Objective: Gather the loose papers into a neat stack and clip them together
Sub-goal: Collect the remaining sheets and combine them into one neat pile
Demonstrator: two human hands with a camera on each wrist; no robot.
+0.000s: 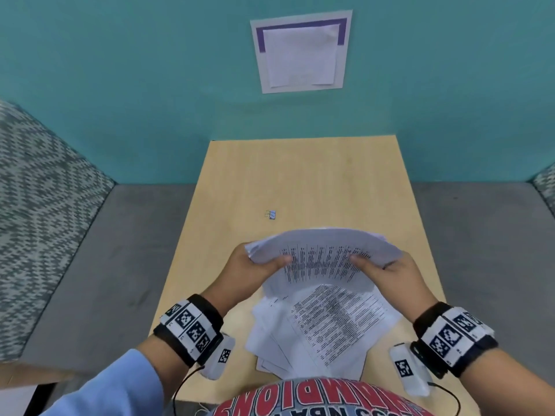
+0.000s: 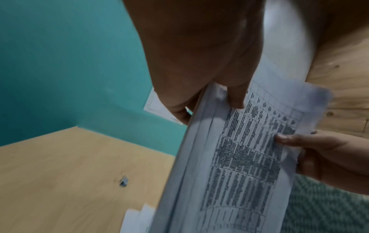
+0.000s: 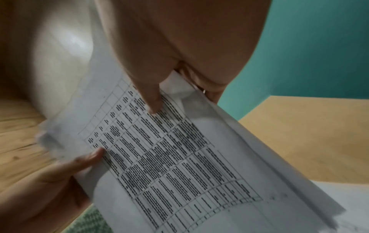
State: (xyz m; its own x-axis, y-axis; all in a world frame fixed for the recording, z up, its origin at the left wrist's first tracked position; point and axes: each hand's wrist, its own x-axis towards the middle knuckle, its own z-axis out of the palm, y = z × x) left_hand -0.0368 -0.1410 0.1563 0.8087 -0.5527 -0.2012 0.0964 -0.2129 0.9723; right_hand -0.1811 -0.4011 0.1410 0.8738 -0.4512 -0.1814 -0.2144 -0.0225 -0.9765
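- You are holding the gathered bundle (image 1: 322, 259) raised between both hands, its edges uneven.
- Your left hand (image 1: 255, 270) and right hand (image 1: 387, 273) are each pinching one side, thumb on top.
- More loose sheets (image 1: 318, 328) are lying fanned beneath your hands.
- The binder clip (image 1: 271, 214) is waiting unused beyond your left hand.

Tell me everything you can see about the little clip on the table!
The binder clip is small, with a bluish-grey body and thin wire handles that look like metal. It lies alone on the light wooden table, farther from the person than the held papers. Nothing touches it; both hands are busy with the sheets. In the left wrist view it is a blurry grey speck, so finer detail cannot be told.
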